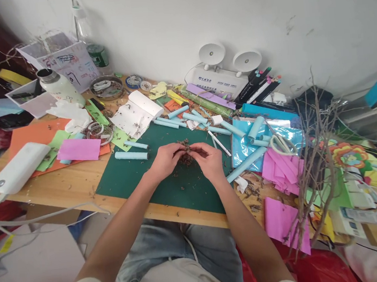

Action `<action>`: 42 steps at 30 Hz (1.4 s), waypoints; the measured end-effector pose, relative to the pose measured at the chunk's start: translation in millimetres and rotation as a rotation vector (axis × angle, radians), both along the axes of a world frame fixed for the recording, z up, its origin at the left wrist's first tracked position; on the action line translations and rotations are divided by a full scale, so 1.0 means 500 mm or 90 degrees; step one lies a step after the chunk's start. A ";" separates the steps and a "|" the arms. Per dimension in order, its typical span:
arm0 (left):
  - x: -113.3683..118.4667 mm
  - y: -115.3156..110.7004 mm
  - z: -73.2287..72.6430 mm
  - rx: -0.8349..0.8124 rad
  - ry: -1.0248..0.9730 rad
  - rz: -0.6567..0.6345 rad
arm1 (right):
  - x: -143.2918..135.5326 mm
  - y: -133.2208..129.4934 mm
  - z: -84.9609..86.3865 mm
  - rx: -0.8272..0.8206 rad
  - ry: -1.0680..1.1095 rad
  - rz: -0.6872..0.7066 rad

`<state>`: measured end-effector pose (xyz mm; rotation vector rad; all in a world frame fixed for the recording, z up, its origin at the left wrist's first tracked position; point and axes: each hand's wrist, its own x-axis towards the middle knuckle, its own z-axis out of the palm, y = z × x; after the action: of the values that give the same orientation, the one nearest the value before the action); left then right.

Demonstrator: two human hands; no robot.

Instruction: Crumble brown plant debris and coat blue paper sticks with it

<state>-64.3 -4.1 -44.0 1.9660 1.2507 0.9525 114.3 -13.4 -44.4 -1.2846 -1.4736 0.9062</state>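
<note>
Both my hands meet over the green cutting mat (138,180), at a small clump of brown dried plant bits (186,152). My left hand (166,160) pinches the clump from the left with thumb and forefinger. From the other side, the fingertips of my right hand (208,158) close on it too. More brown crumbs lie on the mat beneath and around the fingers. Left of my left hand rests a light blue paper tube (131,155), with a thinner tube (137,145) just behind it. A thin white stick (219,143) lies beyond my right hand.
Several blue tubes (166,123) lie behind the mat. Scissors (282,144) rest at right, near pink paper (282,171) and upright dry branches (326,167). A white power bank (19,167) with a cable lies left. An open bottle (61,88) and a lamp unit (218,82) stand behind.
</note>
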 end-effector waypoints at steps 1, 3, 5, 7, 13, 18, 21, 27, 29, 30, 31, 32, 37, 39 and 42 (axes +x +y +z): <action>0.002 -0.002 0.000 -0.003 -0.020 -0.006 | -0.002 -0.001 0.000 -0.002 0.006 0.004; 0.005 -0.006 0.001 0.000 -0.044 -0.020 | -0.005 -0.002 0.002 0.015 0.006 0.003; 0.007 -0.008 0.002 0.002 -0.058 -0.026 | -0.005 -0.002 0.002 0.044 0.002 0.020; 0.009 -0.008 0.004 -0.003 -0.080 -0.011 | -0.004 -0.002 0.002 0.055 0.014 0.046; 0.014 -0.009 0.009 0.015 -0.108 0.015 | -0.008 -0.003 0.001 0.041 0.053 0.015; -0.001 -0.008 0.003 0.029 -0.030 0.033 | 0.006 0.005 0.002 0.045 0.043 -0.027; -0.006 -0.003 -0.007 0.049 0.077 0.013 | 0.015 0.007 0.000 0.056 -0.074 0.038; -0.005 0.001 0.002 0.113 0.144 0.007 | 0.007 0.007 0.006 0.135 -0.292 0.087; -0.015 0.000 0.013 0.079 0.135 0.073 | -0.001 0.017 0.012 0.157 -0.385 0.114; -0.021 -0.001 0.017 0.053 0.135 0.105 | -0.006 0.024 0.015 0.165 -0.435 0.139; -0.028 -0.001 0.021 0.027 0.137 0.132 | -0.012 0.032 0.019 0.172 -0.486 0.167; -0.034 -0.001 0.022 0.003 0.137 0.150 | -0.019 0.041 0.021 0.177 -0.534 0.195; -0.046 0.005 0.011 -0.026 0.140 0.129 | -0.049 0.069 0.011 0.205 -0.705 0.282; -0.042 0.006 0.006 -0.011 0.152 0.100 | -0.049 0.073 -0.003 0.194 -0.719 0.283; -0.034 -0.004 0.006 0.038 0.225 0.103 | -0.035 0.077 -0.020 0.186 -0.615 0.225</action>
<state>-81.1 -6.3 -40.8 2.1723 1.6119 0.7433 96.7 25.1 -54.6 -1.3144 -2.5304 0.2104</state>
